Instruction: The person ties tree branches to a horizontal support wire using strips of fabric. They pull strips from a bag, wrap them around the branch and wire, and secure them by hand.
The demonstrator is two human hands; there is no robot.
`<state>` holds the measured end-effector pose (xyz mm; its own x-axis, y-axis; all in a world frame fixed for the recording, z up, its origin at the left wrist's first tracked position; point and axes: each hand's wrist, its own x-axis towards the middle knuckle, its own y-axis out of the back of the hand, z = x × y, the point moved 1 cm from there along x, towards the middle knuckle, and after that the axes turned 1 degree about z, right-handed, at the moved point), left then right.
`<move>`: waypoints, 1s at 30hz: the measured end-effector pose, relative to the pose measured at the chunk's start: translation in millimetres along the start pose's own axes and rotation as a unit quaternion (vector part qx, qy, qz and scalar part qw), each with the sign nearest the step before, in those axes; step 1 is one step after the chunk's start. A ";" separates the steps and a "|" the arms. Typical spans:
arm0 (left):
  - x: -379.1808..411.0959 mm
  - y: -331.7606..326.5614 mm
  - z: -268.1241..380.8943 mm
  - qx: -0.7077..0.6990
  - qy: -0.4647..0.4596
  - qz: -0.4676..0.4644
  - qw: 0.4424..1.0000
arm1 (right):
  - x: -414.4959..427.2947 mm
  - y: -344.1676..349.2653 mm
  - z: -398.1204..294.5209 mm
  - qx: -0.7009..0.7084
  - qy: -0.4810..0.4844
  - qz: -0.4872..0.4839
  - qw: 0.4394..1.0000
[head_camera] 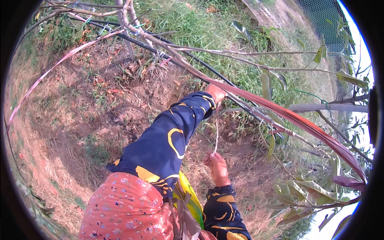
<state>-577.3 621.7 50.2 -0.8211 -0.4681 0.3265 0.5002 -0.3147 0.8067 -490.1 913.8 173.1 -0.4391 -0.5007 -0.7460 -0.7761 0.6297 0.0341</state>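
Note:
My left hand (pixel 216 90) reaches up to a tree branch (pixel 192 68) and the black pipes beside it; its fingers are partly hidden behind the branch and a pink ribbon. Below it, my right hand (pixel 218 168) pinches the lower end of a thin pale strip (pixel 217 135) between thumb and fingertips. The strip runs up towards my left hand. A wide pinkish-red ribbon (pixel 288 113) stretches from the branch to the right side of the view.
Black pipes (pixel 207 67) run diagonally along the branch. Thin leafy branches (pixel 315 192) spread at the right, near a grey pole (pixel 330 107). Another pink ribbon (pixel 57 64) curves across the left. Green netting (pixel 322 21) stands beyond the grass at the upper right.

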 end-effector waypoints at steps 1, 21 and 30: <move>2.7 -1.7 -5.7 -0.012 0.008 -0.012 1.000 | -1.7 -2.5 -1.6 -0.036 0.024 0.013 0.999; 7.5 -7.9 -9.6 0.027 0.072 -0.068 0.995 | -42.7 -74.3 145.6 -0.333 -0.083 -0.224 0.912; 6.4 -13.0 -14.2 0.042 0.100 -0.052 0.993 | -17.2 -71.2 143.1 -0.281 -0.151 -0.219 0.922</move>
<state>-585.1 611.1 34.8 -0.7920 -0.5940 0.1414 0.3835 -0.3037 0.8722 -362.5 962.6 88.4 0.0529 -0.3924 -0.9183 -0.9983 -0.0430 -0.0391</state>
